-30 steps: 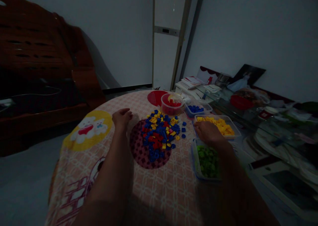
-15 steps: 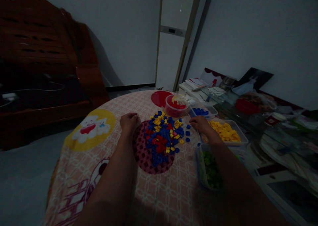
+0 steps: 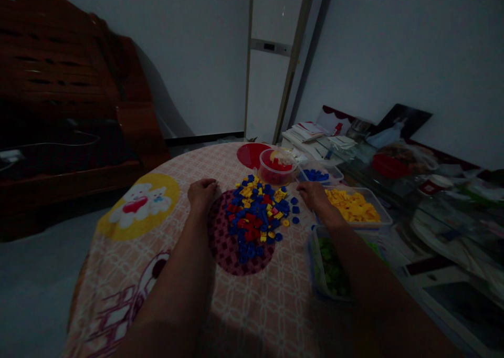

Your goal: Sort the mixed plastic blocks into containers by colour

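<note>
A mixed heap of blue, red and yellow plastic building pieces (image 3: 255, 213) lies on the patterned tablecloth. My left hand (image 3: 202, 192) rests on the cloth at the left of the heap, its fingers curled together. Whatever may be in them is too dark and small to see. On the other side, my right hand (image 3: 313, 194) has thumb and fingers pressed together, just right of a short column of loose blue pieces (image 3: 295, 210). Its fingertips hide anything they hold. The right forearm passes over a clear box of green pieces (image 3: 331, 266).
Beyond the heap stands a round tub with red pieces (image 3: 276, 166). Right of it are a box of blue pieces (image 3: 316, 176) and a box of yellow pieces (image 3: 354, 206). A cluttered glass-topped table (image 3: 397, 200) stands further right. A wooden bench (image 3: 134, 122) is at the far left.
The view has shifted slightly, moving everything a little to the left. Both hands keep nearly the same places beside the heap, and the pieces look unmoved.
</note>
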Demonstrator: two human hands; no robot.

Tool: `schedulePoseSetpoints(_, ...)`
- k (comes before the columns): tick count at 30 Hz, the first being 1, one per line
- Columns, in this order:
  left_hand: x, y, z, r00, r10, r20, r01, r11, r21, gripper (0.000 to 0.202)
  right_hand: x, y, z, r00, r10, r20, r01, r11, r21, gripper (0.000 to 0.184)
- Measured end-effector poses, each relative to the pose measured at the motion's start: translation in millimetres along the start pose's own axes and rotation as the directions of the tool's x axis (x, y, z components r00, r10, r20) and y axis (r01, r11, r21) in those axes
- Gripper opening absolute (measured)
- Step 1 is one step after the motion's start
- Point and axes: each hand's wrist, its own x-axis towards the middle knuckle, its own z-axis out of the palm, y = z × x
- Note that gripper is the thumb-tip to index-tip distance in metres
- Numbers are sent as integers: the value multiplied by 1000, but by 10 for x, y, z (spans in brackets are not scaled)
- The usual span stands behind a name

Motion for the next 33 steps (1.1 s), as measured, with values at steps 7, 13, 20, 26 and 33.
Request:
schedulePoseSetpoints(7, 35, -69, 38, 999, 38, 14, -38, 999, 15, 35, -43, -59, 18, 977, -139, 163, 132, 990, 56, 39)
schedulePoseSetpoints(13, -12, -6, 6, 1000, 25, 11, -25, 999, 21, 33, -54, -89, 7, 987, -103, 125, 102, 995, 9, 31)
schedulePoseSetpoints(20, -41, 23, -19, 999, 41, 10, -42, 998, 55, 32, 50, 115, 38, 898, 302, -319, -183, 918, 353, 37)
schedulePoseSetpoints(26, -31, 9, -5, 999, 48, 21, -49, 997, 53, 33, 119, 284, 61, 710, 694, -121, -273, 430, 861, 62)
schedulePoseSetpoints(33, -30, 26, -14, 999, 45, 14, -46, 997, 61, 32, 86, 205, 64, 858, 487, -166, -220, 638, 738, 40)
